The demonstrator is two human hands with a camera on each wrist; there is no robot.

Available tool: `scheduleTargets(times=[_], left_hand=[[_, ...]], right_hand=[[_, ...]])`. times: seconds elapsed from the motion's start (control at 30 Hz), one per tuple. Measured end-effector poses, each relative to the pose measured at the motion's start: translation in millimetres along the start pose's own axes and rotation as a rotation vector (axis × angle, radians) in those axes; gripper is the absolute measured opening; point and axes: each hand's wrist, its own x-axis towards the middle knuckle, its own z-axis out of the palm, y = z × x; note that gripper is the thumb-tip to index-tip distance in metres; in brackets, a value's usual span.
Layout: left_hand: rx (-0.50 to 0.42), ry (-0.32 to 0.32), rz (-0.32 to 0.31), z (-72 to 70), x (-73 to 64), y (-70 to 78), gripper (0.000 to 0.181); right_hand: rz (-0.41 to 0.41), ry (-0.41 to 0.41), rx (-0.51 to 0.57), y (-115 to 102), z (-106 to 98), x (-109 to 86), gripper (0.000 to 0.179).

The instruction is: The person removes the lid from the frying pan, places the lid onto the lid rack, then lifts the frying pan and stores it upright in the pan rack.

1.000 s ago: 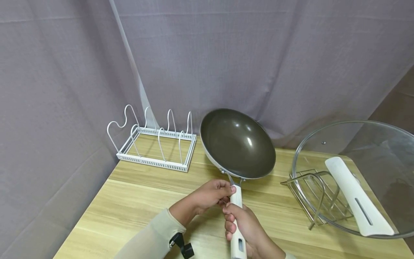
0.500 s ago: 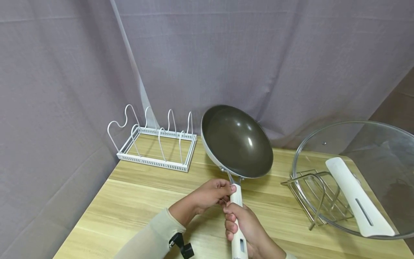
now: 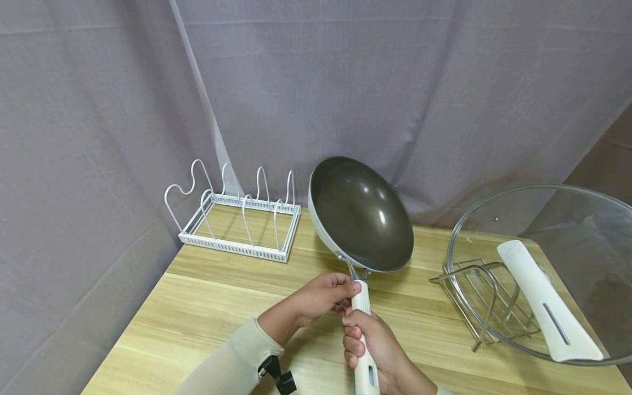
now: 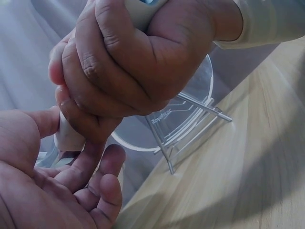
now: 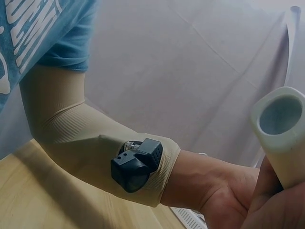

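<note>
A wok [image 3: 362,214] with a dark brown inside and a pale rim is held tilted above the table, its bowl facing me. My right hand [image 3: 372,343] wraps its fingers around the cream handle [image 3: 362,299]. Nearer the bowl, my left hand [image 3: 321,299] pinches the top of that handle between thumb and fingers. In the left wrist view, the right hand [image 4: 124,62] covers most of the handle, and the left hand [image 4: 52,176] has its thumb and fingers about the handle's end. The right wrist view shows the handle's hollow butt [image 5: 281,114].
To the left stands a white wire rack [image 3: 237,249] with several upright loops. At right a glass lid [image 3: 494,219] with a long white handle [image 3: 548,299] leans in a metal wire stand [image 3: 474,307]. A grey curtain [image 3: 316,82] hangs behind the wooden table [image 3: 197,307].
The wok has turned slightly about its handle and its bowl has risen a little, so the rim looks narrower. Both hands keep their places on the handle.
</note>
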Motion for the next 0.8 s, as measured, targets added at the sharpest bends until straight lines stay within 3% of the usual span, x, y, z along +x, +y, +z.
scheduleTargets(times=[0.5,0.8], left_hand=[[-0.021,-0.027,0.016,0.3,-0.3,3.3,0.024],[-0.035,-0.051,0.024,1.2,-1.2,6.1,0.024]], right_hand=[[-0.038,-0.128,0.072,0.9,-3.7,1.2,0.013],[-0.077,-0.272,0.145,4.4,-8.9,1.7,0.024]])
